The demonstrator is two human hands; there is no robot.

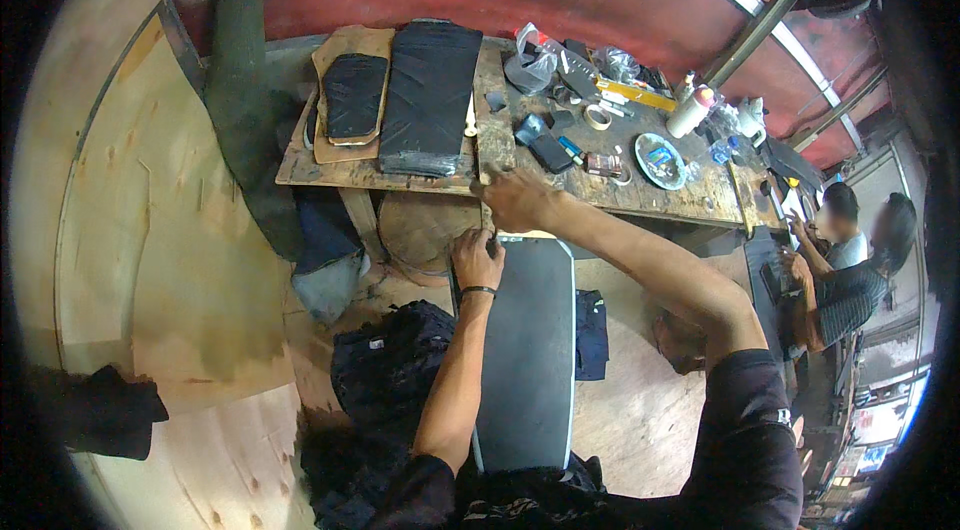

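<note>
A long dark grey padded panel [527, 350] with a pale edge and rounded corners lies lengthwise in front of me, its near end against my lap. My left hand [477, 260] is closed at the panel's far left corner, its fingers bent; what it pinches is hidden. Just beyond it, my right hand [518, 200] reaches across from the right with curled fingers, near the table's front edge. Any small thing in that hand is too hidden to name.
The wooden workbench [640, 198] holds stacked black panels [428, 95], a tape roll [597, 117], a plate [660, 162], a white bottle [690, 112] and a plastic bag [530, 67]. Dark cloth [392, 355] lies left of the panel. Two people sit at the far right.
</note>
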